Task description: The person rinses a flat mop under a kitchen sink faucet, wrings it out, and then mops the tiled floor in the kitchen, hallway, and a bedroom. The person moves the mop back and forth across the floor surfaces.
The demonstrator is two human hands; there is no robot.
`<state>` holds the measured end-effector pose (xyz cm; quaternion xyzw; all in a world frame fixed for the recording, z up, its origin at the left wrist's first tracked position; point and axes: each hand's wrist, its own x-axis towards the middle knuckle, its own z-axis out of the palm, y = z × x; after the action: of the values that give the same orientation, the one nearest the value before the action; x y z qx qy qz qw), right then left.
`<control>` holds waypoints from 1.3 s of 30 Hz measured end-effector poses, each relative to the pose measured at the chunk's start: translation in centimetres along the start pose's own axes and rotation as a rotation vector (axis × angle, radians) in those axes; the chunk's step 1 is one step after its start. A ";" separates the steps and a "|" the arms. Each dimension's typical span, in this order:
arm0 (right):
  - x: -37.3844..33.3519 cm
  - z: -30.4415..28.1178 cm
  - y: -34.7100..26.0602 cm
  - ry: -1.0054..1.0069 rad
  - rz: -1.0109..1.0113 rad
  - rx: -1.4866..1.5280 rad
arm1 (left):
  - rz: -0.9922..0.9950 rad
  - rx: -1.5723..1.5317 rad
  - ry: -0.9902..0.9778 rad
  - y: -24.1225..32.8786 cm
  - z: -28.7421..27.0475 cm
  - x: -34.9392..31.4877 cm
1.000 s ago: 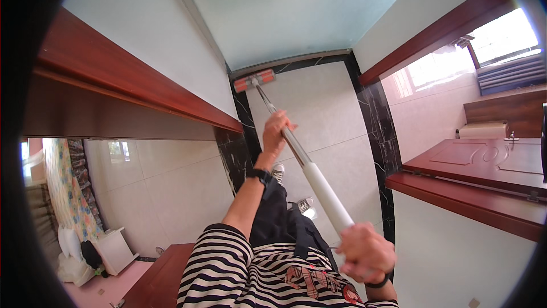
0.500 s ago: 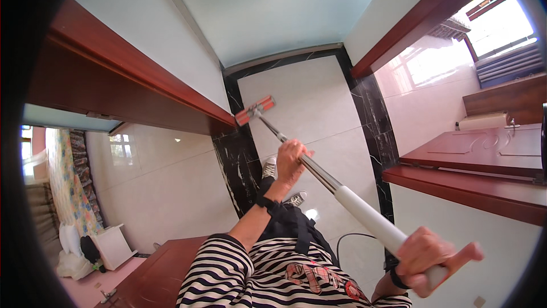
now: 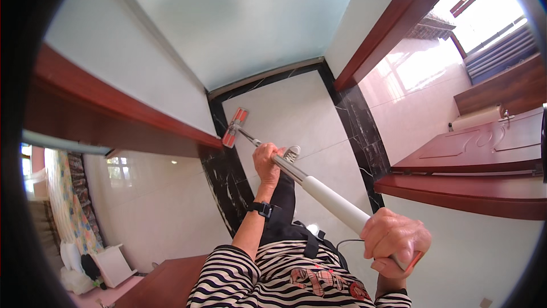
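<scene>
Both my hands hold a long mop (image 3: 336, 204) with a white upper sleeve and a thin silver pole. My left hand (image 3: 266, 162) is wrapped round the silver pole partway down. Higher up, my right hand (image 3: 396, 241) grips the top end of the handle. The flat mop head (image 3: 235, 128), red and grey, lies on the pale tiled floor (image 3: 285, 103), close against the black border strip by the left door frame. What the underside of the head is like is hidden.
Dark red door frames stand on the left (image 3: 125, 103) and right (image 3: 393, 29). A frosted glass panel (image 3: 239, 17) closes off the far end. To the right is an open red door (image 3: 473, 143). My shoe (image 3: 292, 153) is on the tiles near the pole.
The mop head has shifted left and nearer, and swung to a steeper angle. My right hand has moved left and slightly up. One foot has stepped forward to the pole's right.
</scene>
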<state>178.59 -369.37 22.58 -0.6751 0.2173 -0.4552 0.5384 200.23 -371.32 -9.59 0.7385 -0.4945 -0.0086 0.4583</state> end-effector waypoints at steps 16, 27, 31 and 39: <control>15.6 -17.6 14.6 0.421 -0.024 0.130 | 0.120 -0.060 -0.275 -1.4 19.0 15.8; 12.0 -27.4 10.0 0.589 -0.097 -0.222 | 0.293 -0.313 -0.524 11.3 32.4 18.7; 11.9 -28.4 10.1 0.701 -0.088 -0.298 | 0.332 -0.368 -0.563 13.3 35.6 19.4; 9.5 -30.2 11.6 0.808 -0.157 -0.248 | 0.442 -0.243 -0.637 14.6 38.9 18.9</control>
<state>159.89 -396.58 15.62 -0.5167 0.4116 -0.6931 0.2885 181.18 -412.56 -13.77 0.5154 -0.7540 -0.1966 0.3567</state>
